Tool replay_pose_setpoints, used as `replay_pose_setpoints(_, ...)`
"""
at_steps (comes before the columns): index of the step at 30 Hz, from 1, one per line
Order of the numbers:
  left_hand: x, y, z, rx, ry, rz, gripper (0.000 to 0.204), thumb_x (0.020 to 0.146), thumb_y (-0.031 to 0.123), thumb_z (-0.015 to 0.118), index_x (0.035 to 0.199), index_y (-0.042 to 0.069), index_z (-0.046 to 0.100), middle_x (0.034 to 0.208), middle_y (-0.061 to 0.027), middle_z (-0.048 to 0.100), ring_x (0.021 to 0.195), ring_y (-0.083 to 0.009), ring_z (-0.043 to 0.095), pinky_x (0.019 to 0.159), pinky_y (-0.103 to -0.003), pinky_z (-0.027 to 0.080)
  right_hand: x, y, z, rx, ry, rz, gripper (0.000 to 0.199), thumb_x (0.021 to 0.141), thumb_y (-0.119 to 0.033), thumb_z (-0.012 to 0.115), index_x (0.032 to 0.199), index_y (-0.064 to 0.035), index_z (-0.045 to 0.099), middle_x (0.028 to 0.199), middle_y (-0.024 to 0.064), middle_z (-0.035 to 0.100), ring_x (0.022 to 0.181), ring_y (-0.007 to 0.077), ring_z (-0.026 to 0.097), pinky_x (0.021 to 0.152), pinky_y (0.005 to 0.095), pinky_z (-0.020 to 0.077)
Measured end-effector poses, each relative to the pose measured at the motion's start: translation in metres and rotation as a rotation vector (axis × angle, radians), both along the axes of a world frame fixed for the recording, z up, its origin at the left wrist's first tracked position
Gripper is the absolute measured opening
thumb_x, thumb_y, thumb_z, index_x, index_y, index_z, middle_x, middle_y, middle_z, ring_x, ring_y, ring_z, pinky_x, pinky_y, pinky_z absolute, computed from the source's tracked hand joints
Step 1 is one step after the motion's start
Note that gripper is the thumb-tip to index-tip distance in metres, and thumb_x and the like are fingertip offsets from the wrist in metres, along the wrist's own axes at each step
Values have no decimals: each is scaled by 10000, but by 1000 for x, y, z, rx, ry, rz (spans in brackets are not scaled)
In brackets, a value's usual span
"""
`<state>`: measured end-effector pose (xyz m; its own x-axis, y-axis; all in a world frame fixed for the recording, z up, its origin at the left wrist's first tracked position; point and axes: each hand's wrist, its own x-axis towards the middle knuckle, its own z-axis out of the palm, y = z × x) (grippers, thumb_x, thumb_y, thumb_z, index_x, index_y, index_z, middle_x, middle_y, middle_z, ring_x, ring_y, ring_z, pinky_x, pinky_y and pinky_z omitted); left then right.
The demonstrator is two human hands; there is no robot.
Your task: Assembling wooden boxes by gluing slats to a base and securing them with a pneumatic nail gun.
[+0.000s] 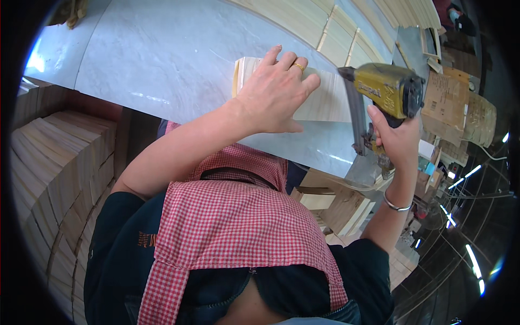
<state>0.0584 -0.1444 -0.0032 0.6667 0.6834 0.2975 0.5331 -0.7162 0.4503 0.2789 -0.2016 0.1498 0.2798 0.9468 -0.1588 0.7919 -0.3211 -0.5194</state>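
Note:
A pale wooden piece with a raised left edge (326,103) lies on the grey marbled tabletop (157,54). Across its left part rests my left hand (276,92), palm down, fingers spread and the thumb stretched toward me. My right hand (400,138) is wrapped round the handle of a yellow and black nail gun (382,89). The gun's dark nose and magazine stand at the right end of the wooden piece; whether they touch it I cannot tell.
Flat pale wooden panels (303,21) lie along the table's far side. Stacked wooden boards (59,157) fill the lower left, below the table. Cardboard boxes (445,103) stand at the right. Near the table's front edge, more wooden pieces (341,208) sit lower down.

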Motion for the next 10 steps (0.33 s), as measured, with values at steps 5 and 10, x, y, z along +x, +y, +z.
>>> replay_pose_setpoints(5, -15, 5, 6, -133, 53, -28, 667, 623, 354, 871, 1166, 81, 598, 1233, -155, 595, 1111, -324, 551, 1099, -460, 385, 54, -60, -22, 88, -95, -163, 322, 877, -186, 764, 1086, 44, 682, 793, 75, 688, 613, 156, 588, 562, 309, 479)
replay_pose_setpoints(10, -87, 5, 38, -856, -593, 132, 764, 749, 437, 830, 1380, 88, 577, 1281, -188, 641, 1108, -328, 643, 987, -448, 499, 159, -153, -102, 166, -441, -85, 474, 907, -157, 687, 1313, 44, 549, 989, 219, 696, 795, 364, 668, 747, 371, 551)
